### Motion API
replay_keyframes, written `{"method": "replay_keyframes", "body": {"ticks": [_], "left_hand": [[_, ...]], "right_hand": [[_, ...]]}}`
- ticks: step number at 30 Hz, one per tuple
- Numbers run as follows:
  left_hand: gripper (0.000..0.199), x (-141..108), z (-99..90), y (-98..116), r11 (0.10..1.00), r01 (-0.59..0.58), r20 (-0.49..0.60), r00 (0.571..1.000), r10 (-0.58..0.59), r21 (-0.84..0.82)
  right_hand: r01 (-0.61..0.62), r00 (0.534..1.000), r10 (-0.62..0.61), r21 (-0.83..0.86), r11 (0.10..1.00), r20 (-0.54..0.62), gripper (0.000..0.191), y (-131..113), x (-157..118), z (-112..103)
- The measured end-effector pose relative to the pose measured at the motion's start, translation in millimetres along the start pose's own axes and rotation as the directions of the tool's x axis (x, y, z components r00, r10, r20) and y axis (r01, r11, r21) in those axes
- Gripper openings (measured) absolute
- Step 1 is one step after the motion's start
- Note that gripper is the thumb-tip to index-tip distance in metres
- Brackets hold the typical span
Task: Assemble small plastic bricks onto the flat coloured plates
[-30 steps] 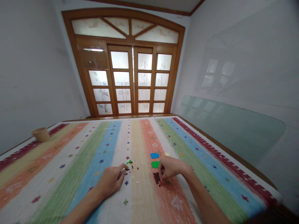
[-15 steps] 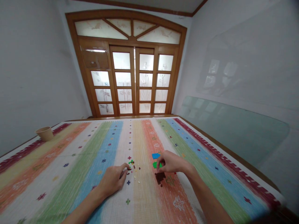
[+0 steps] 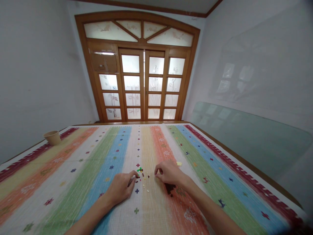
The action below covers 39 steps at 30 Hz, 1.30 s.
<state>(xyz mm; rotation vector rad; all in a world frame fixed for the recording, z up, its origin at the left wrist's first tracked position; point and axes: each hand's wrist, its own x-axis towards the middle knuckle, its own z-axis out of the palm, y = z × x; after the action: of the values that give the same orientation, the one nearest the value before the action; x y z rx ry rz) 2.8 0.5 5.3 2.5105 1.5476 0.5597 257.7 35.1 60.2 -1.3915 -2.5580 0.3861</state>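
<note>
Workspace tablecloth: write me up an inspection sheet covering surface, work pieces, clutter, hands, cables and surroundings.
Surface: striped tablecloth, patterned with small crosses and stars.
Work pieces: tiny multicoloured pieces loosely scattered between the hands, too small to identify; dark brown patch partly hidden by the right hand; pale yellow patch just beyond that hand.
Clutter: tan paper cup, upright near the far left edge.
Hands: left hand has its fingers beside the scattered pieces; right hand's fingers are bent, and whether they hold anything cannot be told.
Cables: nothing seen.
Surroundings: wood-framed glazed doors beyond the table; pale green panel to the right.
</note>
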Motion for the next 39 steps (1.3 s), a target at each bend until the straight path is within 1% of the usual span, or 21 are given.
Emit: {"method": "replay_keyframes", "body": {"ticks": [5,10,18,26,35,39], "left_hand": [[0.030,-0.3,-0.1,0.7,1.000,0.008,0.002,1.000,-0.008,0.020],[0.031,-0.6,-0.8,1.0,1.000,-0.004,-0.001,1.000,0.004,0.013],[0.030,-0.5,-0.8,1.7,1.000,0.000,-0.004,1.000,0.000,0.010],[0.027,0.1,1.3,-0.5,1.000,-0.002,0.004,1.000,0.002,0.021],[0.027,-0.7,0.8,-0.3,1.000,-0.002,0.005,1.000,0.002,0.027],[0.028,-0.5,0.7,-0.2,1.000,0.005,0.010,1.000,-0.005,0.024]], "right_hand": [[-0.005,0.999,0.008,0.061,0.998,-0.041,0.018,-7.4,7.0,18.2],[-0.034,0.995,0.039,0.056,0.998,-0.094,0.017,-12.1,8.5,29.0],[-0.053,0.994,0.056,0.030,0.998,-0.096,0.017,-17.6,6.8,31.4],[-0.056,0.986,0.059,0.025,0.998,-0.158,0.017,-16.9,5.8,41.6],[-0.055,0.985,0.059,0.027,0.998,-0.163,0.018,-19.5,3.4,46.5],[-0.050,0.981,0.055,0.033,0.998,-0.187,0.017,-20.2,3.3,49.6]]}}
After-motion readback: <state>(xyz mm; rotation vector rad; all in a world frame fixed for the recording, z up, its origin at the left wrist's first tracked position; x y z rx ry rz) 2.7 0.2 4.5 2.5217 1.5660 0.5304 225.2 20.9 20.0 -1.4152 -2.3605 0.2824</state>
